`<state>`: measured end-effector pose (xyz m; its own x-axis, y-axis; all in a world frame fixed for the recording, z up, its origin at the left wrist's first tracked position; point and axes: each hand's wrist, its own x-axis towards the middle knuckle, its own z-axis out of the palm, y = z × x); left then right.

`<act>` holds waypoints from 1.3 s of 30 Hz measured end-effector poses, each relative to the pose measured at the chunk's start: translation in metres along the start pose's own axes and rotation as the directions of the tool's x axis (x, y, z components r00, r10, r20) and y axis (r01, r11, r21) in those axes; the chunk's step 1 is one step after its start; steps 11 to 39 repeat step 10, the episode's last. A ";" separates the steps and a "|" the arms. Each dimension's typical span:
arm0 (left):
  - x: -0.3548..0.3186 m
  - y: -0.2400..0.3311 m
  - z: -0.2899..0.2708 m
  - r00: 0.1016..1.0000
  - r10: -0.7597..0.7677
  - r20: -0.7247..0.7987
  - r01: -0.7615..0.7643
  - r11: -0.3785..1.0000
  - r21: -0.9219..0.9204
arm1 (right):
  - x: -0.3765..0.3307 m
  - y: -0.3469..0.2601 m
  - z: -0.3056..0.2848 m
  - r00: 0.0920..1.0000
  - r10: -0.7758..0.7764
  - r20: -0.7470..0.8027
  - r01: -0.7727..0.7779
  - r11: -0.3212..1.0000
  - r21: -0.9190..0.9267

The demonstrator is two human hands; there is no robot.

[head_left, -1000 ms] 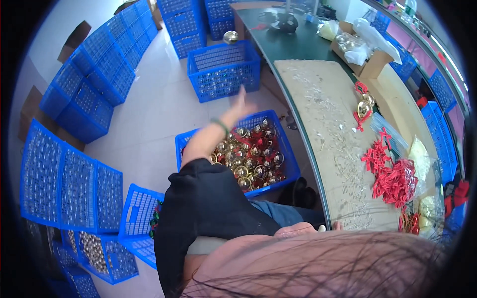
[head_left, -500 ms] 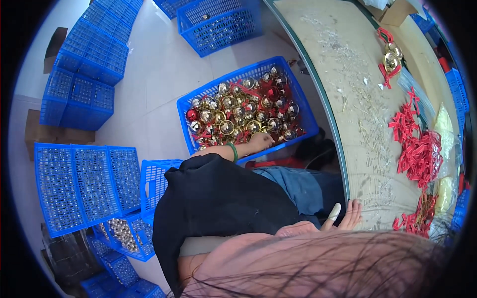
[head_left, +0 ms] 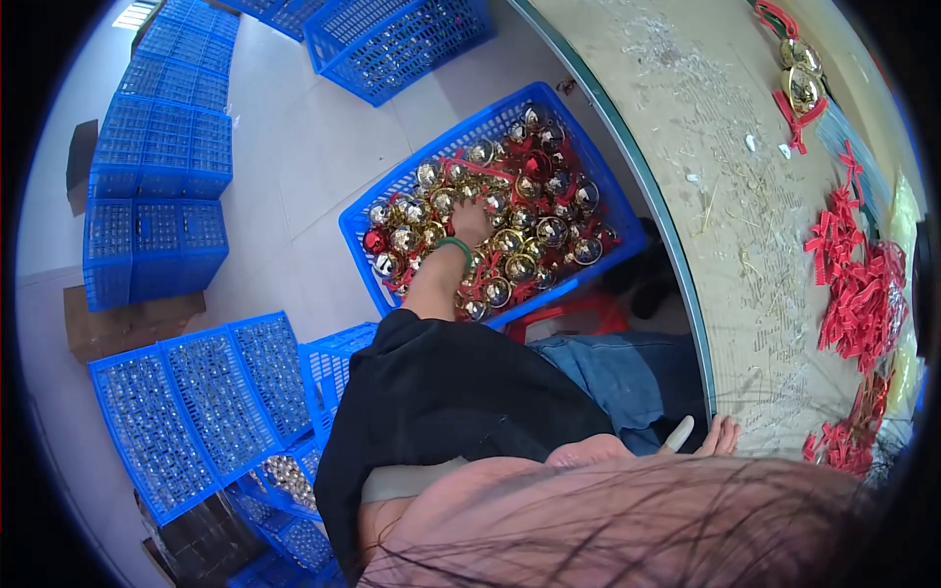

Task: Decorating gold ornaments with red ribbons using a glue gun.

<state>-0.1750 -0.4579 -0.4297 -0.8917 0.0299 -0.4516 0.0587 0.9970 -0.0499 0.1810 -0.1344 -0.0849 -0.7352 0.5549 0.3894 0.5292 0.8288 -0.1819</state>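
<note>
Head view shows my left hand [head_left: 472, 221] buried among gold baubles [head_left: 510, 240] in the blue crate [head_left: 627, 235], grip hidden; right hand [head_left: 701, 436] rests flat, near; I'd lift gently, untangling ribbons.

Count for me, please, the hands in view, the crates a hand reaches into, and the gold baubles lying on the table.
Hands: 2 (left hand in the crate, right hand at the table edge)
Crate reached into: 1
Gold baubles on the table: 2 ()
Total: 5
</note>
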 end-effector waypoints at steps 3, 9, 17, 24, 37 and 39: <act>-0.009 0.003 -0.033 0.948 0.037 0.315 0.264 0.458 -0.849 | -0.003 -0.001 -0.001 0.999 0.044 -0.027 -0.042 0.997 0.071; -0.115 0.046 -0.150 0.696 0.689 0.202 0.470 -0.225 -0.854 | -0.002 -0.020 0.005 0.983 -0.141 -0.116 0.166 0.954 0.251; -0.119 0.050 -0.150 0.607 0.786 0.120 0.490 -0.251 -0.835 | -0.002 -0.021 0.010 0.978 -0.158 -0.136 0.194 0.931 0.309; -0.119 0.050 -0.150 0.607 0.786 0.120 0.490 -0.251 -0.835 | -0.002 -0.021 0.010 0.978 -0.158 -0.136 0.194 0.931 0.309; -0.119 0.050 -0.150 0.607 0.786 0.120 0.490 -0.251 -0.835 | -0.002 -0.021 0.010 0.978 -0.158 -0.136 0.194 0.931 0.309; -0.119 0.050 -0.150 0.607 0.786 0.120 0.490 -0.251 -0.835 | -0.002 -0.021 0.010 0.978 -0.158 -0.136 0.194 0.931 0.309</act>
